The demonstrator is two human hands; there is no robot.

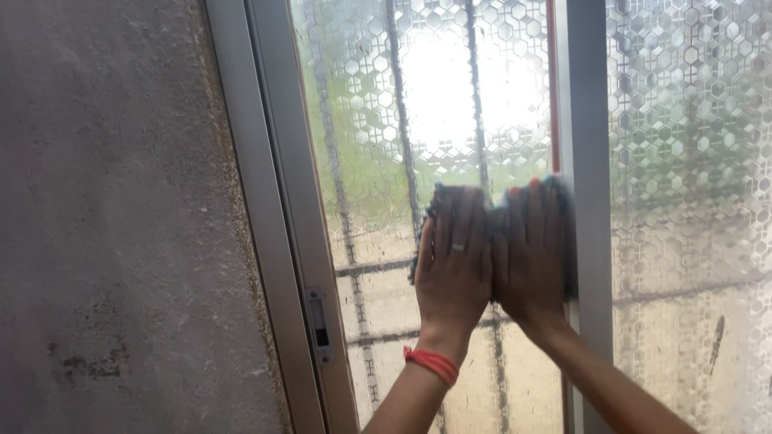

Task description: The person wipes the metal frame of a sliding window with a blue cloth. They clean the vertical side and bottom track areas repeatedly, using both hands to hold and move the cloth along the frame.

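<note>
Two hands on one cloth at the window

Both hands press flat on one dark cloth (498,201) against the patterned glass pane (378,161). Left hand (452,261) and right hand (531,253) lie side by side, fingers stretched upward, open, not clenched. The cloth is under the palms, near the grey frame post (585,161) at right. One red wristband (432,363).

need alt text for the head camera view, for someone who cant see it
Two bare hands, left hand and right hand, press a dark cloth flat against a patterned frosted window pane. A red band circles the left wrist. A metal window frame and a grey stained wall stand to the left.
</note>
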